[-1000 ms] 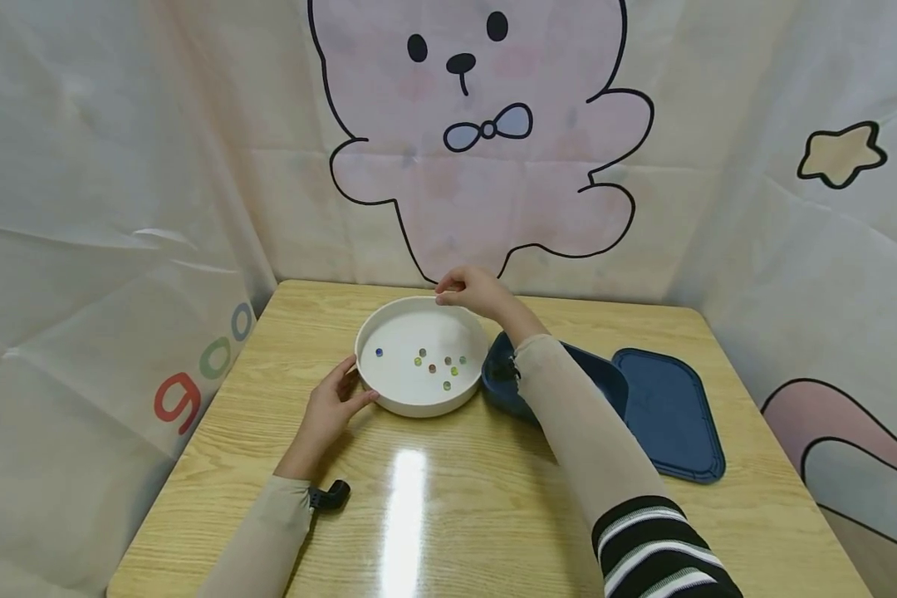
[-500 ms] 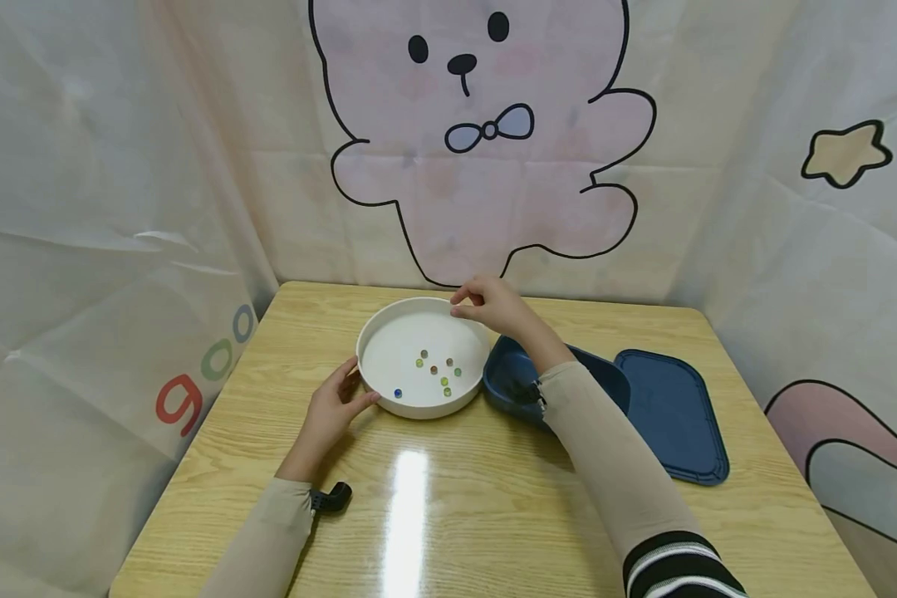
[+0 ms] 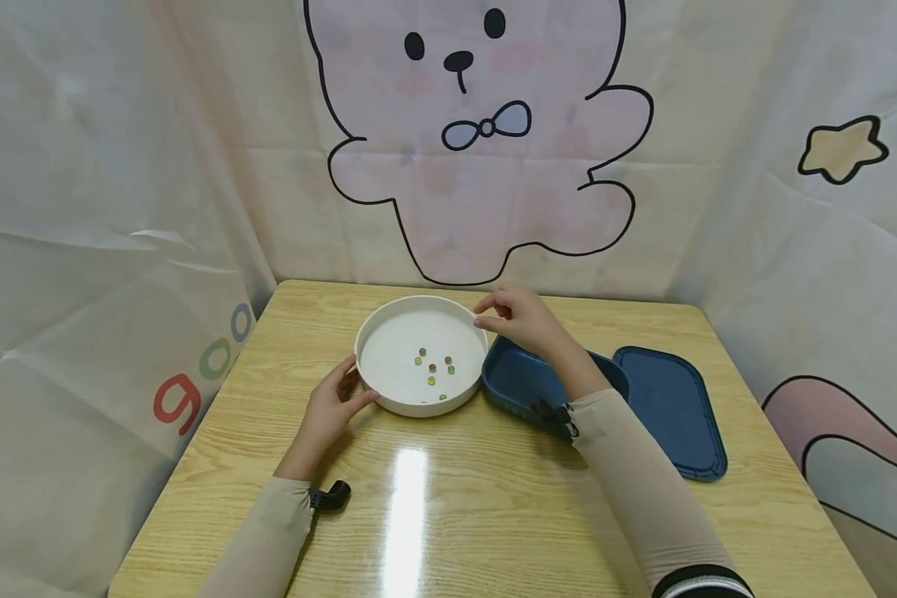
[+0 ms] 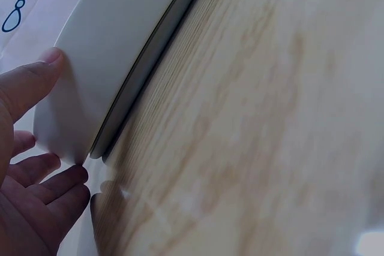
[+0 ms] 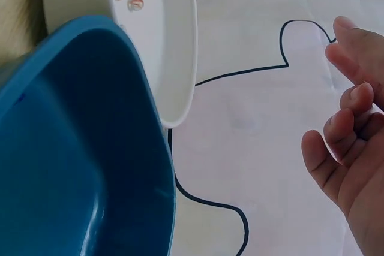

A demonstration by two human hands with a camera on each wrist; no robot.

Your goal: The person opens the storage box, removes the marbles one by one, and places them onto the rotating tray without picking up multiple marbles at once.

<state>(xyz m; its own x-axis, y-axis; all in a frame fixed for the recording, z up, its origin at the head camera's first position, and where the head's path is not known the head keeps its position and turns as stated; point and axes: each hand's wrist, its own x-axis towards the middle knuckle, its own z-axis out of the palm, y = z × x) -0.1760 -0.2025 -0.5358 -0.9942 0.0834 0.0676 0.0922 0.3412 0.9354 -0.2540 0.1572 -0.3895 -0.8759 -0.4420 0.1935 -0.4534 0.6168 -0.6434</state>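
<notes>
My left hand (image 3: 330, 407) rests against the left front of a round white tray (image 3: 419, 409). In the left wrist view its thumb (image 4: 39, 79) touches the outer wall, with the other fingers spread loosely lower down. Several small glass marbles (image 3: 432, 368) lie in the tray; those nearest its front wall are partly hidden. My right hand (image 3: 523, 320) hovers by the tray's right rim, above the back of a dark blue bin (image 3: 493, 390). In the right wrist view the fingers of that hand (image 5: 360, 130) hang loosely bent, holding nothing.
A flat dark blue lid (image 3: 673, 407) lies on the wooden table (image 3: 493, 515) to the right of the bin. The bin stands right beside the tray, overlapping it in the right wrist view. A printed cloth (image 3: 269, 166) hangs behind the table.
My right hand has moved right and slightly forward toward me, from the tray's back rim to its right rim. Marbles have rolled toward the front; the blue one no longer shows. Left hand stays put.
</notes>
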